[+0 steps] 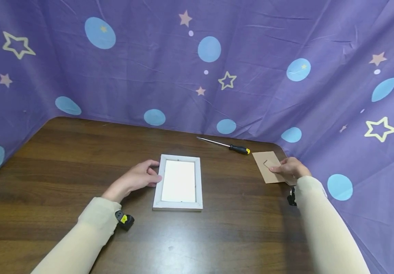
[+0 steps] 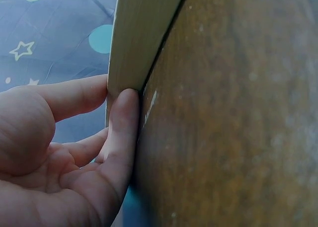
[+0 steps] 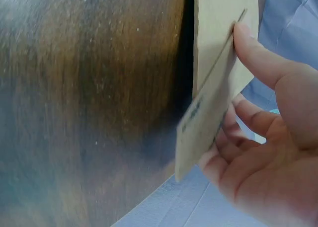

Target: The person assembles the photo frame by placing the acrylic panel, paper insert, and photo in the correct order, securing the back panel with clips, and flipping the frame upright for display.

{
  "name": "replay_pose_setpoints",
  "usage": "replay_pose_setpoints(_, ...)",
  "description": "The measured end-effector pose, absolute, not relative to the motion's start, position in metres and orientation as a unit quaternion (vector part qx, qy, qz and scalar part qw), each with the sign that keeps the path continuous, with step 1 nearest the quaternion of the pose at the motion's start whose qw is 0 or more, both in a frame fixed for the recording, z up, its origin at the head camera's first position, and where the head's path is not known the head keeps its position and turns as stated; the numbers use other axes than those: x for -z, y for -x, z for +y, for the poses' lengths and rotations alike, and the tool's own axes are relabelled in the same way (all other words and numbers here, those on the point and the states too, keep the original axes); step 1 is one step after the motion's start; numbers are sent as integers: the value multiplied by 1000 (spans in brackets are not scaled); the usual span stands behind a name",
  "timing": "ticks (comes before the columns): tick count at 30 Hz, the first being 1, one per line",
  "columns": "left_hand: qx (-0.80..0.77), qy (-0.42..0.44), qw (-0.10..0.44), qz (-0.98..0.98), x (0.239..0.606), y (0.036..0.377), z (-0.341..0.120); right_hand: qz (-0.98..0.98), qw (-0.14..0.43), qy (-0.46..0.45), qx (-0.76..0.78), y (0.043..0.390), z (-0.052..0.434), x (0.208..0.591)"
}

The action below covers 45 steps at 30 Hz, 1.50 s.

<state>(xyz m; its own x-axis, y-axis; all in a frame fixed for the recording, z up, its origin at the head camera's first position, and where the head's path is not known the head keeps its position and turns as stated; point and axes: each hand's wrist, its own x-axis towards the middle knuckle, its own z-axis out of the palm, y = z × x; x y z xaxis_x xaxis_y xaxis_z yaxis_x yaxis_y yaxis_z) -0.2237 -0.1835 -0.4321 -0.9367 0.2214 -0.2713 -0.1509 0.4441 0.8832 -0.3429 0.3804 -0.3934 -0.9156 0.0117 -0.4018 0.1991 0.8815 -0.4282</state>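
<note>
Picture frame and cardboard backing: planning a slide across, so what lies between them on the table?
Only bare table lies between the picture frame and the cardboard backing in the head view.

White picture frame (image 1: 178,182) flat on table centre, brown backing board (image 1: 269,166) tilted up at right edge

No readable text, brand or number anywhere. Only a faint dark printed mark on the brown backing board (image 3: 198,118), too blurred to read. Printed stars and dots on the purple cloth (image 1: 251,76), without lettering. Nothing legible on the screwdriver (image 1: 225,146) or the white frame (image 1: 178,182).
</note>
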Motion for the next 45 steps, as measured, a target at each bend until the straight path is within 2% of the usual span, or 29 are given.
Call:
replay_pose_setpoints(7,-530,-21,176,829,432,224,-182,929,226,-53,287,340,382,390)
replay_pose_setpoints(18,-527,-23,176,831,431,223,-182,903,239,-39,354,331,380,380)
replay_pose_setpoints(30,-521,-18,177,834,431,222,-182,936,151,8,317,317,353,364)
replay_pose_setpoints(45,-518,-21,177,837,429,220,-185,927,90,41,363,294,294,332)
